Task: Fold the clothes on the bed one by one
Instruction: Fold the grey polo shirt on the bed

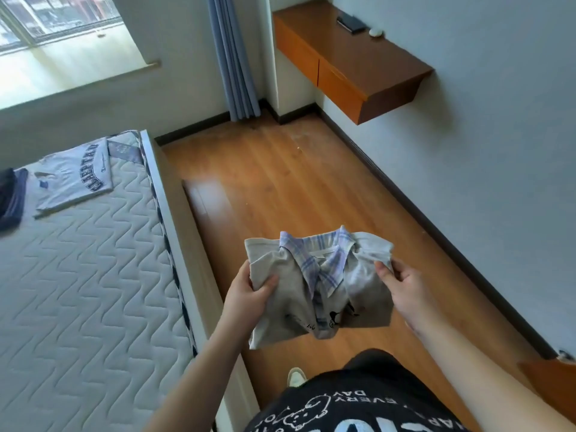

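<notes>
Grey folded shirt with a lilac plaid collar (318,285) is held in the air over the wooden floor (280,182), not on the bed. Left hand (249,296) pinches the shirt's left edge, thumb on top, fingers under. Right hand (402,283) pinches the right upper corner, fingers curled on the cloth. Both hands clamped on the same garment, one at each side.

Key relation: white quilted mattress (87,275) lies to the person's left, so the left hand is nearer to it. Shirt's long axis runs collar-away, hem-toward the body, roughly parallel to the bed's edge. Looks mostly folded; next move is likely a swing left to lay it down.

White folded T-shirt with dark lettering (74,179) sits at the mattress's far end, a dark navy folded garment (11,198) just beside it. Likely drop spot is near those two; bundle could loosen in transit.
</notes>
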A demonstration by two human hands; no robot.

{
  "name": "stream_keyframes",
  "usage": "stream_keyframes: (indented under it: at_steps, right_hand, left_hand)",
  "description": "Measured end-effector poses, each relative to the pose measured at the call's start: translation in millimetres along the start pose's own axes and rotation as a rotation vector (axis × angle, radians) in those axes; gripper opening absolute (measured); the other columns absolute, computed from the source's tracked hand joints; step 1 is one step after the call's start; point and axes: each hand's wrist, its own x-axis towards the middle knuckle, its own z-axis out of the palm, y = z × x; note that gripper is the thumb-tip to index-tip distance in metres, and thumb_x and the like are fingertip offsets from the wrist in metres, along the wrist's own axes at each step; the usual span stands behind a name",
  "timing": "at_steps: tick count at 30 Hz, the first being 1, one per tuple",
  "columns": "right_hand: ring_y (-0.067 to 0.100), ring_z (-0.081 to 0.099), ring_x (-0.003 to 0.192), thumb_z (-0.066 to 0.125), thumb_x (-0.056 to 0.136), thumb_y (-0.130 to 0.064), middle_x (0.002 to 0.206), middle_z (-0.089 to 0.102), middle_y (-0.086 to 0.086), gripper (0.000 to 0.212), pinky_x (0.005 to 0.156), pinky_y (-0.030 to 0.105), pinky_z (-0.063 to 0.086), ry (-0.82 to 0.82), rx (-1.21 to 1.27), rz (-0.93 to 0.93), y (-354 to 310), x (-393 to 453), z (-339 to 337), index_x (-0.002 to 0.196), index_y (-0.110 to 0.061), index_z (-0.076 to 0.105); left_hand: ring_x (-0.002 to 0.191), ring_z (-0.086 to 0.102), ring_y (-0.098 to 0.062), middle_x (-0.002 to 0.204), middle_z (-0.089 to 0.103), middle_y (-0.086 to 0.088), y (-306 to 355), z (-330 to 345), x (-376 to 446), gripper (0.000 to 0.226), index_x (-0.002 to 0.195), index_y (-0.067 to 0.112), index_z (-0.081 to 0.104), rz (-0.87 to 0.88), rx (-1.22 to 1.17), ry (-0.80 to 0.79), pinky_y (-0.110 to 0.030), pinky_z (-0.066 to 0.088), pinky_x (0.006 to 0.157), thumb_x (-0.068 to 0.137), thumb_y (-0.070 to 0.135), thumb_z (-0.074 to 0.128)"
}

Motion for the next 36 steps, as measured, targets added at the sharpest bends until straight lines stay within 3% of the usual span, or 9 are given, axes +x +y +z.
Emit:
stream_keyframes:
  at_steps: [5, 8, 11, 17, 21, 24, 28, 33, 36]
  right_hand:
    - [0.013, 0.071, 0.096, 0.063, 0.086, -0.046, 0.102, 0.075, -0.007, 0.019, 0.083, 0.034, 0.055, -0.033, 0.006, 0.012, -20, 84, -5, 0.100, -0.039, 0.073]
    - [0.012, 0.071, 0.096, 0.065, 0.077, -0.063, 0.101, 0.075, -0.009, 0.031, 0.080, 0.030, 0.055, -0.073, -0.005, -0.017, -37, 144, -11, 0.101, -0.043, 0.072]
    - [0.009, 0.070, 0.098, 0.063, 0.070, -0.078, 0.103, 0.074, -0.012, 0.049, 0.087, 0.039, 0.055, -0.109, -0.037, -0.042, -55, 201, -19, 0.105, -0.044, 0.070]
    - [0.003, 0.069, 0.097, 0.060, 0.078, -0.073, 0.103, 0.074, -0.015, 0.044, 0.087, 0.035, 0.053, -0.241, -0.106, -0.104, -115, 303, -10, 0.108, -0.043, 0.069]
    - [0.006, 0.070, 0.096, 0.061, 0.091, -0.050, 0.103, 0.074, -0.013, 0.023, 0.081, 0.029, 0.052, -0.332, -0.091, -0.132, -151, 360, 37, 0.109, -0.040, 0.070]
    - [0.005, 0.070, 0.096, 0.063, 0.087, -0.051, 0.104, 0.074, -0.014, 0.023, 0.077, 0.021, 0.052, -0.397, -0.087, -0.120, -172, 400, 84, 0.108, -0.044, 0.071]
    - [0.006, 0.069, 0.099, 0.064, 0.082, -0.052, 0.106, 0.074, -0.013, 0.028, 0.086, 0.032, 0.052, -0.505, -0.110, -0.133, -194, 442, 152, 0.107, -0.042, 0.072]
    - [0.009, 0.069, 0.102, 0.065, 0.082, -0.047, 0.107, 0.074, -0.010, 0.030, 0.091, 0.033, 0.052, -0.606, -0.171, -0.178, -231, 480, 229, 0.108, -0.033, 0.073]
    - [0.006, 0.069, 0.098, 0.065, 0.082, -0.045, 0.105, 0.074, -0.011, 0.026, 0.082, 0.023, 0.053, -0.609, -0.168, -0.174, -248, 504, 264, 0.105, -0.035, 0.074]
  left_hand:
    - [0.093, 0.070, -0.006, 0.105, 0.072, 0.015, 37, 19, 77, 0.033, 0.111, 0.050, 0.060, 0.030, 0.058, -0.018, -0.042, 0.059, 0.082, 0.082, 0.038, 0.069]
    - [0.095, 0.070, -0.009, 0.106, 0.072, 0.012, 57, 26, 125, 0.032, 0.110, 0.049, 0.061, 0.024, 0.044, 0.019, -0.045, 0.059, 0.084, 0.084, 0.032, 0.069]
    - [0.096, 0.070, -0.009, 0.107, 0.072, 0.010, 80, 34, 163, 0.033, 0.109, 0.048, 0.061, 0.021, 0.027, 0.052, -0.045, 0.059, 0.085, 0.085, 0.027, 0.069]
    - [0.099, 0.070, -0.014, 0.108, 0.073, 0.006, 127, 34, 220, 0.033, 0.108, 0.045, 0.063, 0.026, -0.053, 0.171, -0.046, 0.058, 0.086, 0.079, 0.032, 0.071]
    - [0.098, 0.071, -0.020, 0.107, 0.073, 0.001, 138, 3, 253, 0.033, 0.108, 0.039, 0.066, 0.026, -0.143, 0.285, -0.044, 0.059, 0.081, 0.077, 0.031, 0.074]
    - [0.099, 0.071, -0.021, 0.109, 0.073, -0.002, 140, -31, 282, 0.039, 0.114, 0.030, 0.065, 0.016, -0.205, 0.356, -0.037, 0.059, 0.076, 0.077, 0.031, 0.076]
    - [0.097, 0.071, -0.019, 0.107, 0.073, -0.002, 140, -76, 324, 0.038, 0.115, 0.026, 0.065, 0.023, -0.226, 0.393, -0.028, 0.058, 0.070, 0.078, 0.030, 0.074]
    - [0.098, 0.071, -0.019, 0.107, 0.074, -0.002, 145, -124, 365, 0.030, 0.107, 0.034, 0.068, 0.019, -0.263, 0.412, -0.041, 0.059, 0.081, 0.077, 0.034, 0.073]
    - [0.097, 0.071, -0.019, 0.104, 0.075, -0.002, 149, -153, 393, 0.033, 0.104, 0.032, 0.070, 0.003, -0.287, 0.455, -0.038, 0.059, 0.078, 0.072, 0.039, 0.074]
